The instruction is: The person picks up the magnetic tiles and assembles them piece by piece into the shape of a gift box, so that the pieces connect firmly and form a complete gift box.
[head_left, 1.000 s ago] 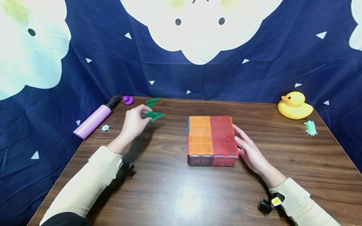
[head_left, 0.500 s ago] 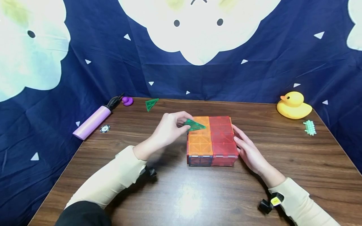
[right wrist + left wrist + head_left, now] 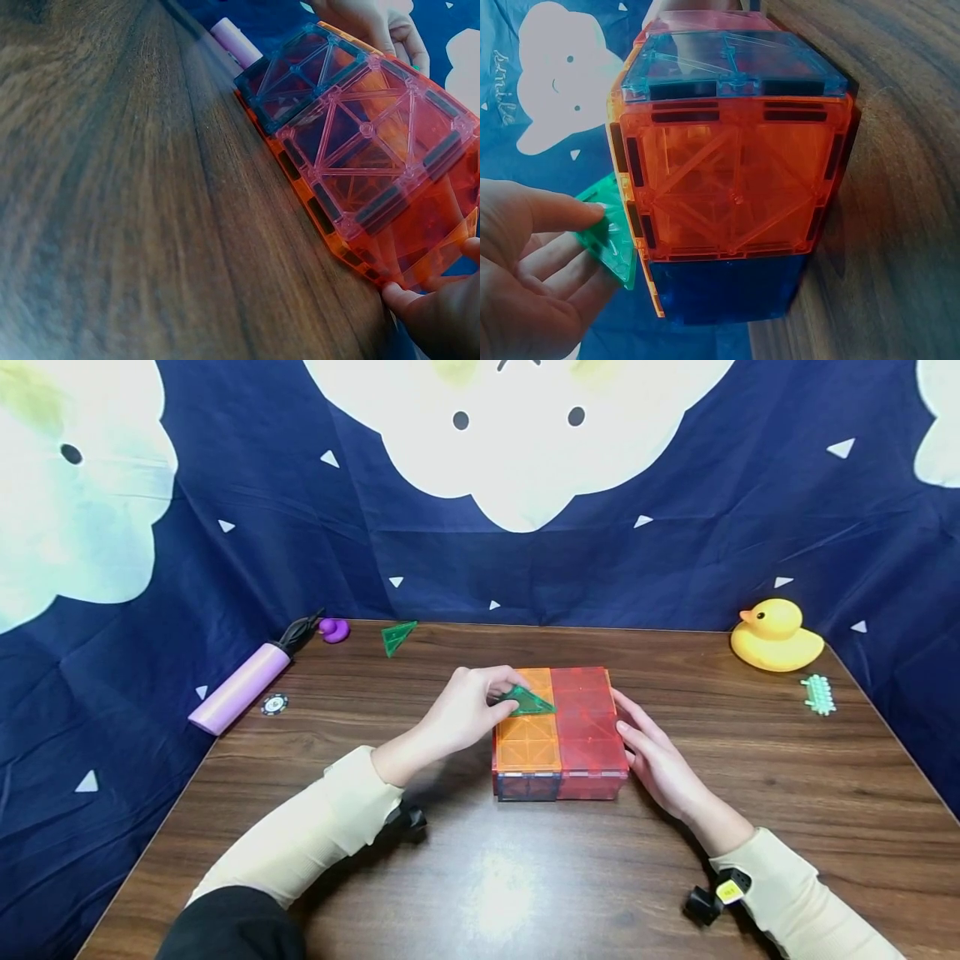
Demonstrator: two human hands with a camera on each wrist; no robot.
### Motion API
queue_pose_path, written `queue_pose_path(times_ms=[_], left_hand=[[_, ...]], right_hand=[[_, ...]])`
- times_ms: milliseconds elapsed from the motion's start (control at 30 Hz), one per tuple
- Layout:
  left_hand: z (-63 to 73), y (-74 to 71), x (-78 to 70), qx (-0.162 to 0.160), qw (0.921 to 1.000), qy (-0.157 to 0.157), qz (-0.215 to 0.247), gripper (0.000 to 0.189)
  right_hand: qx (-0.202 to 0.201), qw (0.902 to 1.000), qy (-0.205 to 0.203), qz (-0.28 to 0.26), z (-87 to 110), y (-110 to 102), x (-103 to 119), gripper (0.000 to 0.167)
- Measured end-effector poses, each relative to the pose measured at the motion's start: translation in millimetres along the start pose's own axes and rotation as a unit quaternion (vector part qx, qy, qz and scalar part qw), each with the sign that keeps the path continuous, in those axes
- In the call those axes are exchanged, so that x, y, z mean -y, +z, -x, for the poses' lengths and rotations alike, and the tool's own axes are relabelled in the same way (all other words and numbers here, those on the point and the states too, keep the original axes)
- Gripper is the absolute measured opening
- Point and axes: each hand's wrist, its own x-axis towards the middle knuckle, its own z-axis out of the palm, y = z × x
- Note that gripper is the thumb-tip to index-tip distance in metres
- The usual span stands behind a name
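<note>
My left hand (image 3: 467,708) pinches a green triangular magnetic tile (image 3: 531,701) between thumb and fingers, at the orange half of a box's top. That low box of translucent magnetic tiles (image 3: 588,735) has an orange and red top, with blue, orange and red sides. In the left wrist view the green tile (image 3: 613,244) is at the edge of the top face; whether it touches is hard to tell. My right hand (image 3: 660,764) rests against the box's right side, fingers fairly straight. The right wrist view has its thumb (image 3: 401,296) at a box corner.
Another green triangular tile (image 3: 397,637) lies at the back left. Nearby are a purple duck (image 3: 334,629), a lilac cylinder (image 3: 242,687) with a black cord, and a poker chip (image 3: 274,703). A yellow duck (image 3: 776,639) and a mint-green bumpy piece (image 3: 818,694) are at the right.
My left hand has carried the green triangular tile from the back left rightwards to above the box, then slightly lower and nearer. The right hand has stayed at the box's side.
</note>
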Motion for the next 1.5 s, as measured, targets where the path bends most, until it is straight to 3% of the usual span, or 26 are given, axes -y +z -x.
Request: queue_pose_path(times_ms=[467,600,700,767,867,1000,1100,1200,1333,1400,1500], left_hand=[[0.5,-0.3,3.8,0.016,0.9996,0.001,0.025,0.027],[-0.2,-3.3,8.3,0.016,0.9977,-0.004,0.065,0.034],[-4.7,-8.7,15.2,-0.003,0.9926,-0.027,0.119,0.035],[-10.5,-14.5,24.3,-0.037,0.9886,-0.053,0.136,0.033],[-22.1,-26.1,48.5,-0.114,0.9783,-0.114,0.131,0.031],[-38.6,-43.1,99.1,-0.211,0.9485,-0.209,0.110,0.034],[-46.3,-53.8,137.0,-0.251,0.9269,-0.271,0.066,0.042],[-49.2,-61.3,163.6,-0.238,0.9163,-0.322,-0.020,0.051],[-51.1,-63.7,182.9,-0.176,0.9101,-0.354,-0.124,0.057],[-51.5,-62.3,187.4,-0.158,0.9051,-0.367,-0.144,0.057],[-51.4,-60.1,188.6,-0.157,0.8957,-0.391,-0.143,0.055]], right_hand=[[0.000,1.0000,0.001,0.001,-0.7,1.2,0.1,0.060],[0.000,1.0000,0.001,0.002,-0.6,1.0,0.2,0.060],[-0.002,1.0000,0.001,0.002,-0.4,0.7,0.5,0.060],[-0.003,1.0000,0.001,0.005,-0.2,0.3,0.7,0.060],[-0.003,1.0000,0.002,0.005,-0.2,0.1,0.8,0.060],[-0.002,1.0000,0.001,0.006,-0.4,0.1,0.5,0.060],[-0.001,1.0000,-0.001,0.006,-0.6,0.3,0.1,0.060],[0.002,1.0000,-0.002,0.005,-0.9,0.3,-0.3,0.060],[0.001,1.0000,0.000,0.001,-0.9,-0.1,-0.5,0.060],[-0.001,1.0000,0.000,0.000,-0.8,-0.3,-0.5,0.060],[-0.002,1.0000,0.001,-0.001,-0.8,-0.7,-0.6,0.060]])
